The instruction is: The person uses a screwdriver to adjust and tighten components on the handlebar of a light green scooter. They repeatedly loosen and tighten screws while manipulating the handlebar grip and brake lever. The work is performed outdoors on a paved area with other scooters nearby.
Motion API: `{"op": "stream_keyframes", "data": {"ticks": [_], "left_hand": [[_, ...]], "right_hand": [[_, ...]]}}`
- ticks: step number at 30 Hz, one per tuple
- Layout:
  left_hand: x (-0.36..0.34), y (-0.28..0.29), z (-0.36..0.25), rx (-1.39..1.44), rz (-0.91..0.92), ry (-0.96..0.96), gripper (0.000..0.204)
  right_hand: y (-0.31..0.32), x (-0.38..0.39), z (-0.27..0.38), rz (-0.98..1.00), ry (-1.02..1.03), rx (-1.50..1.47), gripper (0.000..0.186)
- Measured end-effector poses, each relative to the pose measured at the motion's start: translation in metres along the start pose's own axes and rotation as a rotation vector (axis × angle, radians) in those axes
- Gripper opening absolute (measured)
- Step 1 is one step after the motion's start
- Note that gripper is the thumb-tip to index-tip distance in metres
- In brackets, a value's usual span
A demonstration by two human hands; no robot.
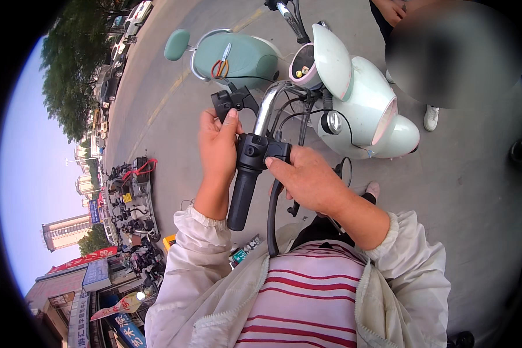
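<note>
A chrome handlebar (267, 110) of a mint-green electric scooter (359, 107) rises in front of me, with a black grip (245, 200) on its near end. My left hand (217, 151) pinches a black brake lever housing (221, 103) beside the bar, thumb against its side. My right hand (310, 177) is closed on a second black brake lever bracket (278, 152) fitted next to the grip, thumb on top. Its long lever (274, 223) hangs toward my jacket. Black cables run from the bar area. The fingers behind both parts are partly hidden.
Pliers (220, 68) with orange and yellow handles lie on the green seat (238, 55). A pink-rimmed pocket (303, 66) holds small items. Another person stands at the far right, partly blurred. Several parked two-wheelers (133, 203) line the left, with cars (109, 84) beyond.
</note>
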State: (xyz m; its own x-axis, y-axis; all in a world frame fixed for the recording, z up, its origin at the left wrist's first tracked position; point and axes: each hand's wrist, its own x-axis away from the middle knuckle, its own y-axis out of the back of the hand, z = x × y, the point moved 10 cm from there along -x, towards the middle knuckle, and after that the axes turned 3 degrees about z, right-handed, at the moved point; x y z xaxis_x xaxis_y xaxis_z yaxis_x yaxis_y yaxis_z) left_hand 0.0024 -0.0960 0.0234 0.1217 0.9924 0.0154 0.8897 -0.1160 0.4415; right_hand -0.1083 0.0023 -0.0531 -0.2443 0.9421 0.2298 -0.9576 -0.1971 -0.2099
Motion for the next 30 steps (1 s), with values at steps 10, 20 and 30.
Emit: {"op": "stream_keyframes", "data": {"ticks": [10,20,30], "left_hand": [[0.004,0.002,-0.004,-0.02,-0.004,-0.011,0.017],[0.003,0.014,-0.007,-0.053,-0.026,0.003,0.016],[0.007,0.003,-0.012,-0.093,0.018,0.064,0.018]], "right_hand": [[0.0,0.014,0.024,0.106,0.036,-0.039,0.047],[-0.026,0.015,0.024,0.213,0.104,-0.177,0.054],[-0.021,0.017,0.031,0.267,0.072,-0.02,0.06]]}}
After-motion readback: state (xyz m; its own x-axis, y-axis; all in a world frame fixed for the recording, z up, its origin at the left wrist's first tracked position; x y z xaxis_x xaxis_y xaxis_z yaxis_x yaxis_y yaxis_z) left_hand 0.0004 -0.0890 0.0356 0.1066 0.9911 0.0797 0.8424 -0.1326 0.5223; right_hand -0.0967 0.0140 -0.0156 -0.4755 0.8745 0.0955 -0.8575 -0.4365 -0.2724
